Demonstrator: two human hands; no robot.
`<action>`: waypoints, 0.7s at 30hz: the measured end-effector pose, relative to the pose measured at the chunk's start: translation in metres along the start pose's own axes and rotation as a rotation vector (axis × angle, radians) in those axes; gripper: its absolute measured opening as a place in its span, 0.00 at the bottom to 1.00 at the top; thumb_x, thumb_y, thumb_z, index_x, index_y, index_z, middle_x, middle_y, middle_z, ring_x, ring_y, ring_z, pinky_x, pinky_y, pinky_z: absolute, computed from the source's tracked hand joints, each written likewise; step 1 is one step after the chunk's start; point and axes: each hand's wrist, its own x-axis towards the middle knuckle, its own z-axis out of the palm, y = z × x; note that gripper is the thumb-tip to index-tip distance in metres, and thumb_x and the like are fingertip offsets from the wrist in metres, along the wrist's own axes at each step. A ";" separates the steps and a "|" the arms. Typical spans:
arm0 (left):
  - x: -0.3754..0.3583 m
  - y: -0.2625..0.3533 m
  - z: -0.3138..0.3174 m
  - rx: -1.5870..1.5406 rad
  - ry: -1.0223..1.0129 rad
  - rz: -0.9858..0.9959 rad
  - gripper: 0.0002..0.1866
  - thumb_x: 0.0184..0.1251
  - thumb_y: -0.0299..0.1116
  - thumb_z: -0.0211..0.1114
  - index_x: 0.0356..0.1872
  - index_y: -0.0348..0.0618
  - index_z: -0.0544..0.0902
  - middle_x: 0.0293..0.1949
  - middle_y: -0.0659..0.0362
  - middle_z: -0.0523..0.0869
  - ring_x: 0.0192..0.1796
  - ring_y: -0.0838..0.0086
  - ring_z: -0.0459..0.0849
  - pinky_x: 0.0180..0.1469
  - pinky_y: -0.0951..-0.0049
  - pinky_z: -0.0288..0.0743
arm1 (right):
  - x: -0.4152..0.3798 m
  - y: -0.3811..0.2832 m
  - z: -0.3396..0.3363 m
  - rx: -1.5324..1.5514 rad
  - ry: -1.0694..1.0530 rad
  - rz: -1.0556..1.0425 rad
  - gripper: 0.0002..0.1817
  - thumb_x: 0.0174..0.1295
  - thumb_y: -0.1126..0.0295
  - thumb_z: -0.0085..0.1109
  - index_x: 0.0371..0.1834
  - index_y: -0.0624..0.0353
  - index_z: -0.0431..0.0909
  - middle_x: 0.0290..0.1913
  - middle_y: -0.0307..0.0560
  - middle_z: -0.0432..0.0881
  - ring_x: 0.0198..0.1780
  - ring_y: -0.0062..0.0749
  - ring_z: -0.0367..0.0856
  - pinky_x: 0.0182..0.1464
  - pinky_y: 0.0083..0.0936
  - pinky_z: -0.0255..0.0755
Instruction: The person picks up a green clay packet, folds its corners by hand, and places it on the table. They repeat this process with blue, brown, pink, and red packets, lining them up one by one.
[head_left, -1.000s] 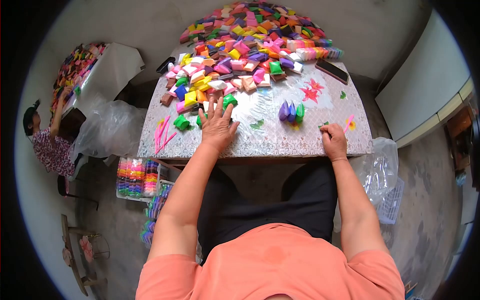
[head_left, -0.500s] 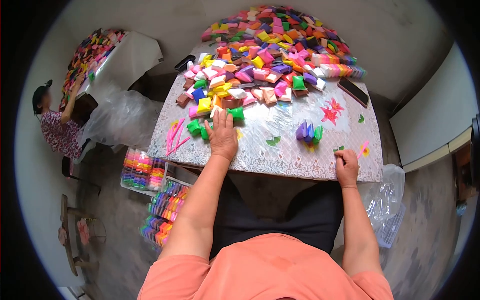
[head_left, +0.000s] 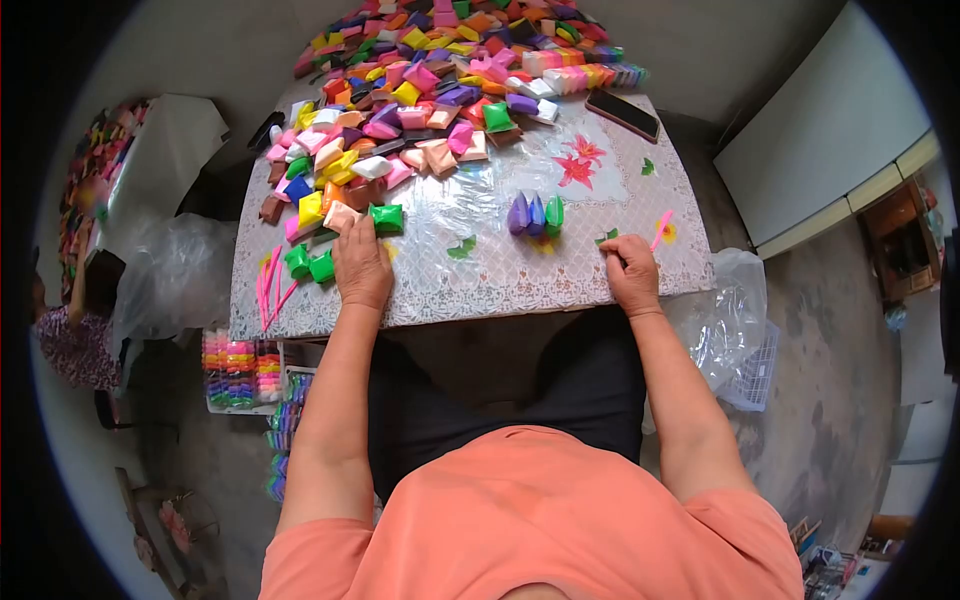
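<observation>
My left hand (head_left: 362,265) is at the left of the table, its fingers bent against the near edge of a peach packet (head_left: 343,216) that looks like wrapped modelling clay. Just right of those fingertips lies a green packet (head_left: 386,217). Two more green packets, one of them here (head_left: 297,262), lie left of the hand. My right hand (head_left: 632,275) rests curled near the front edge, and whatever it may hold is hidden. Purple, blue and green packets (head_left: 537,215) stand side by side between the hands. A pink stick (head_left: 662,230) lies right of my right hand.
Many coloured packets (head_left: 420,90) are heaped at the back. A phone (head_left: 622,115) lies at the back right, pink sticks (head_left: 268,285) at the left. Trays of sorted packets (head_left: 240,375) stand below left. Another person (head_left: 75,340) sits by a second table.
The view has shifted, so the table appears further left and higher. My left fingers are drawn together at the peach packet instead of spread over it. My right hand stays curled.
</observation>
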 end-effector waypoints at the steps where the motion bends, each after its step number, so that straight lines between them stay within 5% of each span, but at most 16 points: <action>1: -0.001 -0.001 0.000 -0.001 -0.003 0.002 0.23 0.61 0.31 0.59 0.59 0.39 0.74 0.57 0.51 0.79 0.67 0.56 0.70 0.66 0.51 0.61 | 0.000 0.000 0.000 -0.008 -0.003 0.004 0.05 0.53 0.79 0.58 0.31 0.57 0.80 0.33 0.47 0.80 0.39 0.44 0.79 0.44 0.34 0.73; 9: 0.002 0.009 -0.017 0.018 0.002 -0.023 0.17 0.60 0.34 0.61 0.50 0.42 0.78 0.50 0.53 0.80 0.59 0.57 0.74 0.61 0.55 0.63 | -0.001 0.003 0.004 -0.002 -0.006 -0.008 0.05 0.53 0.80 0.58 0.30 0.58 0.80 0.32 0.48 0.80 0.40 0.44 0.79 0.45 0.35 0.72; 15: 0.033 -0.004 -0.021 -0.037 0.283 0.033 0.14 0.59 0.33 0.62 0.46 0.44 0.79 0.48 0.56 0.81 0.57 0.60 0.75 0.63 0.56 0.61 | 0.003 0.000 0.001 0.043 -0.008 -0.032 0.06 0.52 0.82 0.57 0.31 0.58 0.79 0.32 0.47 0.80 0.39 0.43 0.78 0.44 0.33 0.73; 19: 0.087 -0.001 -0.028 0.115 -0.227 -0.023 0.13 0.62 0.35 0.60 0.46 0.45 0.83 0.52 0.53 0.82 0.60 0.60 0.75 0.64 0.57 0.62 | 0.001 0.000 0.000 0.060 -0.010 -0.008 0.07 0.52 0.82 0.57 0.31 0.58 0.79 0.32 0.47 0.79 0.39 0.42 0.78 0.45 0.33 0.73; 21: 0.101 0.004 -0.020 0.237 -0.267 -0.084 0.14 0.64 0.36 0.59 0.47 0.45 0.83 0.53 0.52 0.82 0.61 0.60 0.75 0.64 0.55 0.63 | 0.001 0.002 0.000 0.056 0.002 -0.025 0.07 0.52 0.82 0.57 0.31 0.58 0.79 0.32 0.46 0.80 0.39 0.42 0.78 0.45 0.33 0.72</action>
